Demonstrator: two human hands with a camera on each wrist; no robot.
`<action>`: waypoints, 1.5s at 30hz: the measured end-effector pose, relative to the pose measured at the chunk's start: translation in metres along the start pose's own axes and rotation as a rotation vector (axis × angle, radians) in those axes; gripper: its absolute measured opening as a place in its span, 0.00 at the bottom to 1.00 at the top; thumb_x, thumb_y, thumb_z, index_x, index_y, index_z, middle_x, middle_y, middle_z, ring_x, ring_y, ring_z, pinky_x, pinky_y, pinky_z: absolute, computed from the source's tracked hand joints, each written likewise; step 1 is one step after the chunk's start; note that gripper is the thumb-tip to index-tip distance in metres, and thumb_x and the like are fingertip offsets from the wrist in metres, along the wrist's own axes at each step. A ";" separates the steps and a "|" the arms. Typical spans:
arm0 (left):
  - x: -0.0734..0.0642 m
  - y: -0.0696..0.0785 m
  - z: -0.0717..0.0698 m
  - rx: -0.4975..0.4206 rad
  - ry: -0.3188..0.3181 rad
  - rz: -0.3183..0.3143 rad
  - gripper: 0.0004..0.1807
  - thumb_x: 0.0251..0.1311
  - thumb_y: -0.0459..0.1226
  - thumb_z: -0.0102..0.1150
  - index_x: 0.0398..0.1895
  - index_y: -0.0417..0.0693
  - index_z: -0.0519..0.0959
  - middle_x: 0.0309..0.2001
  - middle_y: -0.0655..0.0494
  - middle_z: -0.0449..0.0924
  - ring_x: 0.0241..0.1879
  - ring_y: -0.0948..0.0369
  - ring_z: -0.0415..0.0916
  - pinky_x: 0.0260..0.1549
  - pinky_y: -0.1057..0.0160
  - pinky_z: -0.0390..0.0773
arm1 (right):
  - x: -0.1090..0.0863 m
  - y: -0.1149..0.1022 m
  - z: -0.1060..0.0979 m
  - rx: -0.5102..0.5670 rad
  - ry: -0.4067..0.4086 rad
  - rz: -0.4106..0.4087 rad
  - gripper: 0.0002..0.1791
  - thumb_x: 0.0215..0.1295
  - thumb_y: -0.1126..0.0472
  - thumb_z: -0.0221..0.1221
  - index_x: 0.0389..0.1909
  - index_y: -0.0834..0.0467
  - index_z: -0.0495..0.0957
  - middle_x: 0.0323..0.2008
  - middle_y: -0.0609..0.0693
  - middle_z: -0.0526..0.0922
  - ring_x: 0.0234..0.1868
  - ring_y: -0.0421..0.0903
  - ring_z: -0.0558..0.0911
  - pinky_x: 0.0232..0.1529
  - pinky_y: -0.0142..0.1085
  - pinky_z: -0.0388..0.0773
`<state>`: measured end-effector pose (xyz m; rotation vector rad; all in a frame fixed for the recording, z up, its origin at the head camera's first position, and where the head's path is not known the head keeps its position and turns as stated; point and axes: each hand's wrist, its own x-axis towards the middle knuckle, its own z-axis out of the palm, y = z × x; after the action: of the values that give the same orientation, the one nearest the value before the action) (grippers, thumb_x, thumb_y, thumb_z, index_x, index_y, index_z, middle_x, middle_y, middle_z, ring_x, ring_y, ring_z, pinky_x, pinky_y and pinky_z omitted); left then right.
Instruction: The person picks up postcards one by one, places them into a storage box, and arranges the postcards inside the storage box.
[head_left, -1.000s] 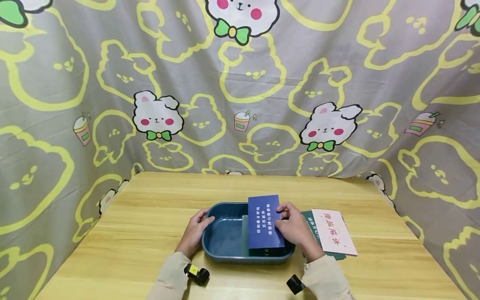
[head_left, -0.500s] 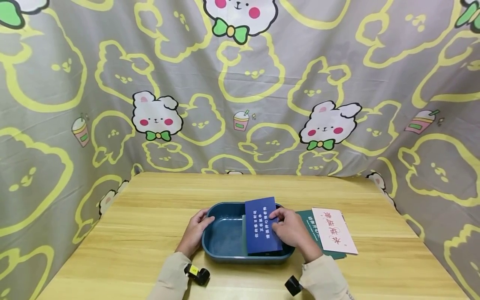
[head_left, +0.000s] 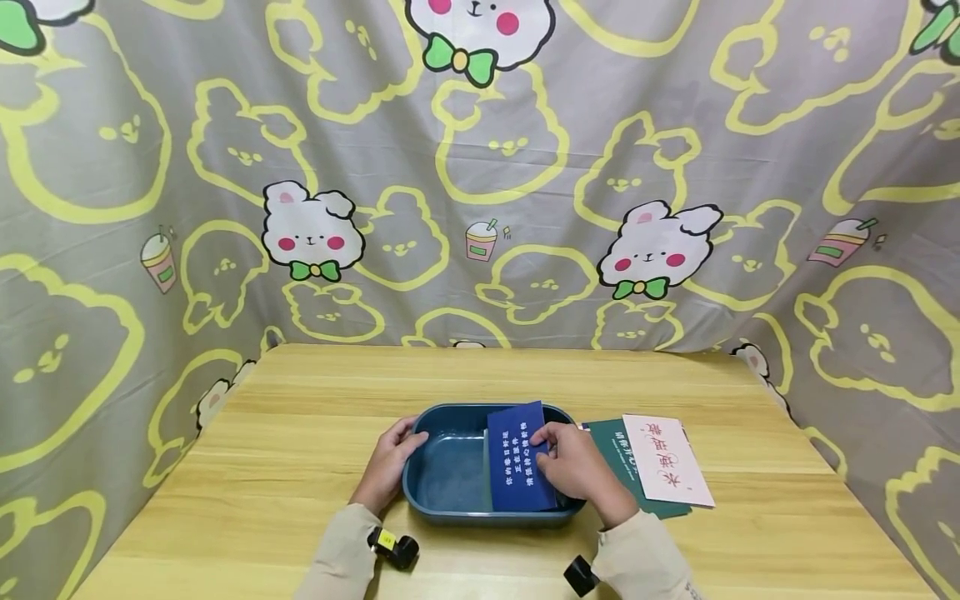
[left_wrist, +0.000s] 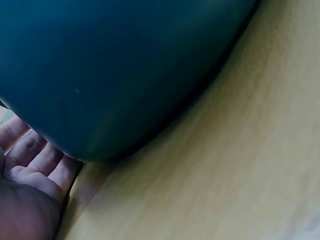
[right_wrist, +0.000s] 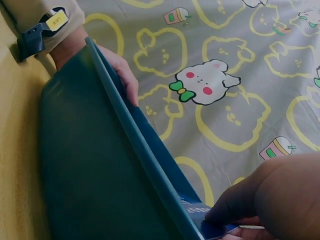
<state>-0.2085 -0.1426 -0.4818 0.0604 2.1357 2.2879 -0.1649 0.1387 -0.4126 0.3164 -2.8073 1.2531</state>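
Note:
In the head view a dark blue-green plastic tray (head_left: 442, 475) with rounded corners stands on the table. My left hand (head_left: 390, 462) holds its left end, thumb over the rim and fingers along the outer wall; the left wrist view shows those fingers (left_wrist: 37, 157) against the wall. A blue card (head_left: 517, 467) with white writing is pinched by its right edge in my right hand (head_left: 573, 462). It lies tilted within the tray's right half, covering most of a green card (head_left: 487, 475). From the right wrist, the card's lower part is hidden behind the tray wall.
To the right of the tray, a pink card (head_left: 667, 461) with red writing overlaps a dark green card (head_left: 622, 467) on the wooden table (head_left: 337, 392). A patterned grey curtain (head_left: 420, 208) closes off the back and both sides.
My right hand has moved the blue card left and down, lower into the tray, over more of the green card. The left hand keeps its hold on the tray.

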 end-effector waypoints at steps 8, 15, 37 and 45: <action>-0.001 0.000 -0.001 0.008 -0.001 0.000 0.19 0.67 0.33 0.54 0.59 0.33 0.72 0.54 0.42 0.76 0.51 0.55 0.75 0.46 0.67 0.74 | -0.001 -0.001 0.002 -0.067 -0.048 -0.020 0.06 0.60 0.71 0.62 0.37 0.62 0.81 0.24 0.46 0.76 0.25 0.41 0.74 0.25 0.34 0.73; -0.002 0.000 0.000 0.015 -0.003 0.006 0.20 0.67 0.35 0.55 0.59 0.33 0.72 0.53 0.42 0.76 0.50 0.56 0.75 0.46 0.67 0.74 | -0.003 -0.004 0.001 -0.090 -0.088 -0.002 0.07 0.63 0.70 0.60 0.42 0.63 0.82 0.27 0.49 0.78 0.23 0.41 0.75 0.23 0.34 0.74; -0.002 0.001 -0.001 0.006 -0.001 0.002 0.19 0.67 0.34 0.55 0.58 0.33 0.73 0.53 0.42 0.77 0.51 0.52 0.74 0.47 0.65 0.74 | -0.007 -0.011 0.000 -0.235 -0.214 0.006 0.16 0.63 0.66 0.61 0.52 0.64 0.80 0.52 0.62 0.79 0.42 0.51 0.78 0.42 0.47 0.78; -0.004 0.003 0.000 0.019 0.001 0.007 0.19 0.67 0.33 0.54 0.58 0.32 0.72 0.52 0.42 0.77 0.49 0.54 0.75 0.46 0.65 0.74 | -0.009 -0.013 -0.002 -0.234 -0.217 0.026 0.20 0.62 0.65 0.62 0.55 0.65 0.77 0.51 0.63 0.79 0.38 0.50 0.78 0.38 0.44 0.76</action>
<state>-0.2041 -0.1428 -0.4787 0.0662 2.1610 2.2725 -0.1535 0.1334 -0.4032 0.4267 -3.1103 0.9309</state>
